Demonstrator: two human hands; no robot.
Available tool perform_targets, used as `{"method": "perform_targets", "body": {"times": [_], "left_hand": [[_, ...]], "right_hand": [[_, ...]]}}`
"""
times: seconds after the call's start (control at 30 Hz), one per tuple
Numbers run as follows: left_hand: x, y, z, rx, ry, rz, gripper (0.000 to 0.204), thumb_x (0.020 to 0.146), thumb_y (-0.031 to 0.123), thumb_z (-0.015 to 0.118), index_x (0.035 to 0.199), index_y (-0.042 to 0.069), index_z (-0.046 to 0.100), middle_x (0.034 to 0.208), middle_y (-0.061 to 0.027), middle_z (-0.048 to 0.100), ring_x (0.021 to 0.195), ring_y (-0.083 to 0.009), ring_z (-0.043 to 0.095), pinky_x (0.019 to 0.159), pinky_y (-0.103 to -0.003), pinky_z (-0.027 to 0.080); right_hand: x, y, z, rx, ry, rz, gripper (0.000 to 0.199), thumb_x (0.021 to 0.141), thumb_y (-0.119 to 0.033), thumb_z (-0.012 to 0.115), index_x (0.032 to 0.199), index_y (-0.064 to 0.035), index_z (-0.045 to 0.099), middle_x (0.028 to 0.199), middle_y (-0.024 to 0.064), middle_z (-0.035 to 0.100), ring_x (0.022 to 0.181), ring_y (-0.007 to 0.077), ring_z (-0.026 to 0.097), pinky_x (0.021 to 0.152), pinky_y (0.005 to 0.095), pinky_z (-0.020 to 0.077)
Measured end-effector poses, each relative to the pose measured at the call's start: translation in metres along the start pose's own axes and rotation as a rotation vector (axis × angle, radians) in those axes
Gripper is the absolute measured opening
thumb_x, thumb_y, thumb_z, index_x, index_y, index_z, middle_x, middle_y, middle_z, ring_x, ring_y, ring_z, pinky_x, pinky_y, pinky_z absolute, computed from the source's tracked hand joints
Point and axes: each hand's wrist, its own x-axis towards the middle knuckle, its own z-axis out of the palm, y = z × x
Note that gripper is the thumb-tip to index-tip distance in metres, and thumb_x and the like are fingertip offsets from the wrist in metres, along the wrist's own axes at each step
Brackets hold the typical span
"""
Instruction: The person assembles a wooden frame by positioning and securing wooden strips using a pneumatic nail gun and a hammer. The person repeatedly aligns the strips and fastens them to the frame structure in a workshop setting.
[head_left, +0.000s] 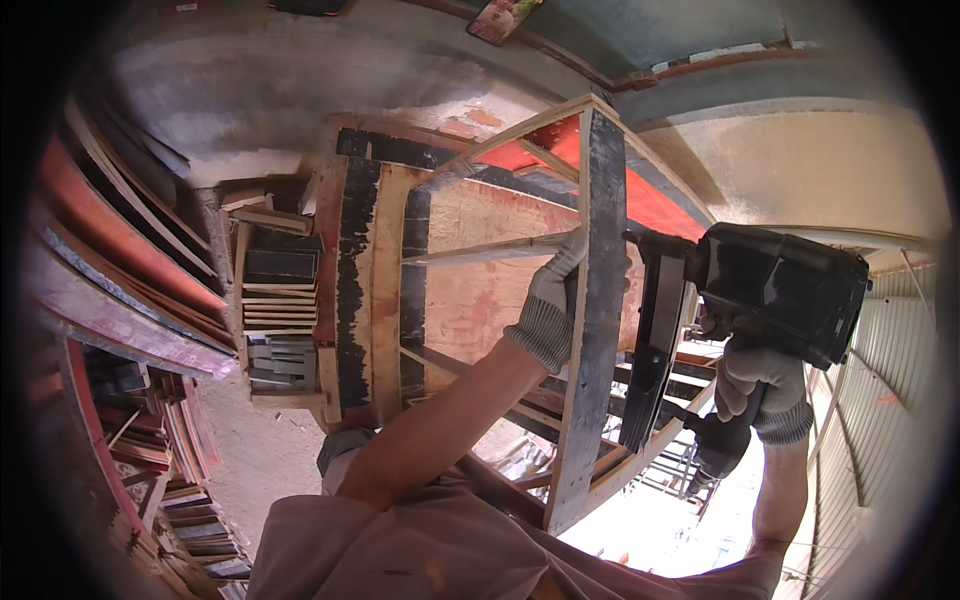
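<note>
A wooden frame (598,300) of narrow boards stands tilted in front of me, its nearest board painted dark. My left hand (562,272), in a pale knit glove with a grey cuff, reaches through the frame and is closed round this dark board; part of its fingers is hidden behind the wood. My right hand (757,383), gloved too, grips the handle of a black nail gun (785,290). The gun's long magazine (655,350) hangs just right of the dark board, with its nose close to the board. Whether the nose touches it I cannot tell.
Beneath the frame is a worn wooden worktop (385,300). A crate (285,300) of stacked wood pieces stands to its left. Long curved-looking panels (130,270) lean at the far left, above more stacked boards (185,430). A corrugated wall (890,350) rises at the right.
</note>
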Motion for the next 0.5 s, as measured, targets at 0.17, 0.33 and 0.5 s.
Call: {"method": "perform_targets", "body": {"times": [0.17, 0.33, 0.5], "left_hand": [[0.001, 0.001, 0.010, -0.062, -0.008, 0.055, 0.040, 0.102, 0.043, 0.062, 0.108, 0.004, 0.067, 0.089, -0.0086, 0.070, 0.073, -0.0189, 0.069, 0.062, -0.031, 0.059], [0.005, 0.004, 0.012, -0.078, 0.059, 0.023, 0.039, 0.101, 0.042, 0.064, 0.104, 0.003, 0.067, 0.084, -0.0092, 0.068, 0.070, -0.0198, 0.068, 0.061, -0.032, 0.059], [0.012, 0.011, 0.006, -0.097, -0.013, -0.043, 0.038, 0.102, 0.040, 0.063, 0.101, 0.002, 0.067, 0.082, -0.0095, 0.068, 0.070, -0.0208, 0.068, 0.062, -0.033, 0.059]], "right_hand": [[0.011, 0.000, 0.001, -0.061, -0.012, -0.011, 0.044, 0.082, 0.008, 0.053, 0.125, 0.0182, 0.048, 0.054, 0.0056, 0.040, 0.041, 0.0226, 0.055, 0.040, 0.0366, 0.0547], [0.018, -0.006, 0.000, -0.012, -0.031, 0.063, 0.005, 0.085, 0.006, 0.056, 0.089, 0.0054, 0.053, 0.056, 0.0058, 0.042, 0.045, 0.0240, 0.059, 0.047, 0.0390, 0.0565], [0.021, -0.011, 0.000, -0.041, -0.068, 0.066, 0.011, 0.087, 0.004, 0.058, 0.077, 0.0010, 0.052, 0.057, 0.0063, 0.045, 0.048, 0.0248, 0.061, 0.051, 0.0396, 0.0578]]}}
